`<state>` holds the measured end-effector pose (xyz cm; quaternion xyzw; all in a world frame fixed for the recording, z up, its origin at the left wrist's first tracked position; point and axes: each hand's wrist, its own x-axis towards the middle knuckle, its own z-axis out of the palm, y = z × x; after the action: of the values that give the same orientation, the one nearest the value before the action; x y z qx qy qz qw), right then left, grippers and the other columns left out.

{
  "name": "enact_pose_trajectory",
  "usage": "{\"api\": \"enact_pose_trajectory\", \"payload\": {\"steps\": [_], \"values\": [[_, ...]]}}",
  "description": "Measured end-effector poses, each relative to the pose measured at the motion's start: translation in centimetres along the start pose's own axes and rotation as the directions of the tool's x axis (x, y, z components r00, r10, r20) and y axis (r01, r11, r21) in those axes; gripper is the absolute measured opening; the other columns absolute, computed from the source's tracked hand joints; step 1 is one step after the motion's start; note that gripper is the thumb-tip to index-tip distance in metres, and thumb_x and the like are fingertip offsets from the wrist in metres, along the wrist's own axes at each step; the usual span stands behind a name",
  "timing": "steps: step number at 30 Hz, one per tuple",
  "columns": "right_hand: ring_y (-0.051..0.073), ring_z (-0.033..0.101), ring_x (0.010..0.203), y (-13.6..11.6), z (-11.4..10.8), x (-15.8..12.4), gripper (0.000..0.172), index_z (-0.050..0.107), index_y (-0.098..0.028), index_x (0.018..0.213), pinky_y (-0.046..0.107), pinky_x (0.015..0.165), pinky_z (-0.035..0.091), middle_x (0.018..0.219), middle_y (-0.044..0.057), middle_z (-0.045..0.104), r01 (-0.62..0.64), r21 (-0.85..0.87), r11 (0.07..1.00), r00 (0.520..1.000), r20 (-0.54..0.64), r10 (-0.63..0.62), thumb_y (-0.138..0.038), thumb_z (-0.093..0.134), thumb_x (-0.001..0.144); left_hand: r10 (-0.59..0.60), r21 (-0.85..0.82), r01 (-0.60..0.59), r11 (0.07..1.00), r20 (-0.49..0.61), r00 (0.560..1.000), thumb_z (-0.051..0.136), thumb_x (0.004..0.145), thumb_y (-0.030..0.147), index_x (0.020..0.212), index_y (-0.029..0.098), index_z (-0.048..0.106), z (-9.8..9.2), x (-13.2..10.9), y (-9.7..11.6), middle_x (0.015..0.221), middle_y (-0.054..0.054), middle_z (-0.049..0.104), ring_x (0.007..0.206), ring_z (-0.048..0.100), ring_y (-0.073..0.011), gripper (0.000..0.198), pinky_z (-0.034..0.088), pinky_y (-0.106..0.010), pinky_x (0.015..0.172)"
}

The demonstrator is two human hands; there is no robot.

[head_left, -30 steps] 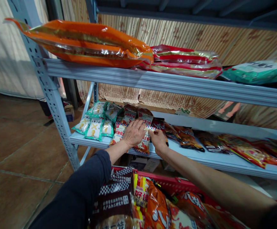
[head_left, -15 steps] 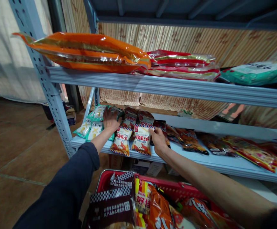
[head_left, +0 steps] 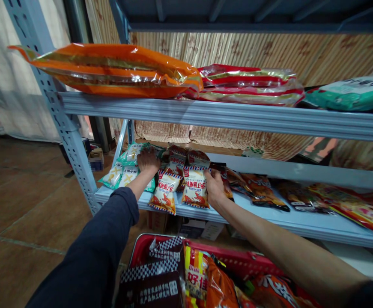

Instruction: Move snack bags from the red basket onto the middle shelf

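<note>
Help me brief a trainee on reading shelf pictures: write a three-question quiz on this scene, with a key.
1. Which does the right hand touch?
A) a large teal-and-white plastic bag
B) a small white-and-orange plastic packet with red print
C) a dark brown plastic packet with a checked band

2. True or false: the large orange plastic bag lies on a higher shelf than the packets at the hands.

3. Fill in two colours: the left hand is at small ____-and-____ plastic packets.

Key: 1 B; 2 true; 3 teal, white.
</note>
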<state>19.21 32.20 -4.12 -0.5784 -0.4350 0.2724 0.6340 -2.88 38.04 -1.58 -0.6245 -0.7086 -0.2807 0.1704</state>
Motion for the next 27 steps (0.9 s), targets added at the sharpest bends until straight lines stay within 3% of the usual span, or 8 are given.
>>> {"api": "enact_pose_trajectory", "payload": {"steps": [3, 8, 17, 22, 27], "values": [[0.014, 0.055, 0.066, -0.4, 0.2, -0.4, 0.031, 0.052, -0.024, 0.091, 0.024, 0.059, 0.044, 0.08, -0.001, 0.06, -0.068, -0.022, 0.997, 0.996, -0.053, 0.067, -0.046, 0.048, 0.07, -0.036, 0.021, 0.037, 0.999, -0.03, 0.999, 0.04, 0.08, 0.038, 0.118, 0.014, 0.049, -0.1, -0.2, 0.1, 0.117, -0.018, 0.052, 0.102, 0.047, -0.0308, 0.046, 0.037, -0.042, 0.081], [0.014, 0.053, 0.067, -0.8, 0.3, -0.7, 0.032, 0.053, -0.022, 0.088, 0.025, 0.06, 0.041, 0.077, -0.001, 0.06, -0.034, -0.058, 0.998, 0.997, -0.074, 0.03, -0.048, 0.048, 0.069, -0.043, 0.04, 0.044, 0.998, -0.033, 0.999, 0.037, 0.082, 0.042, 0.118, 0.013, 0.049, 0.2, -0.4, 0.3, 0.126, -0.016, 0.046, 0.111, 0.042, -0.0298, 0.049, 0.034, -0.041, 0.087], [0.014, 0.053, 0.062, 0.2, 0.2, 0.0, 0.033, 0.053, -0.024, 0.09, 0.026, 0.057, 0.04, 0.07, -0.003, 0.059, -0.053, 0.022, 0.998, 0.997, -0.051, 0.055, -0.047, 0.051, 0.067, 0.009, -0.016, -0.007, 1.0, 0.124, 0.992, 0.043, 0.076, 0.053, 0.126, 0.015, 0.043, 0.1, 0.6, -0.4, 0.138, -0.017, 0.034, 0.12, 0.036, -0.033, 0.063, 0.031, -0.044, 0.094], [0.015, 0.054, 0.067, 0.3, 0.2, 0.1, 0.03, 0.052, -0.025, 0.088, 0.026, 0.058, 0.042, 0.076, -0.003, 0.059, -0.061, 0.032, 0.998, 0.997, -0.043, 0.062, -0.047, 0.051, 0.067, 0.057, -0.027, -0.053, 0.998, 0.206, 0.977, 0.052, 0.073, 0.043, 0.123, 0.016, 0.046, -0.2, 1.3, -0.7, 0.139, -0.016, 0.033, 0.125, 0.031, -0.0323, 0.057, 0.033, -0.041, 0.094], [0.014, 0.054, 0.067, 0.0, 0.3, 0.0, 0.028, 0.051, -0.024, 0.086, 0.026, 0.06, 0.043, 0.076, -0.003, 0.058, -0.079, 0.054, 0.995, 0.995, -0.051, 0.082, -0.045, 0.052, 0.067, 0.073, -0.043, -0.065, 0.997, 0.199, 0.977, 0.052, 0.073, 0.039, 0.124, 0.016, 0.045, 0.2, 1.1, -1.0, 0.137, -0.017, 0.036, 0.124, 0.033, -0.0316, 0.057, 0.032, -0.042, 0.095]]}}
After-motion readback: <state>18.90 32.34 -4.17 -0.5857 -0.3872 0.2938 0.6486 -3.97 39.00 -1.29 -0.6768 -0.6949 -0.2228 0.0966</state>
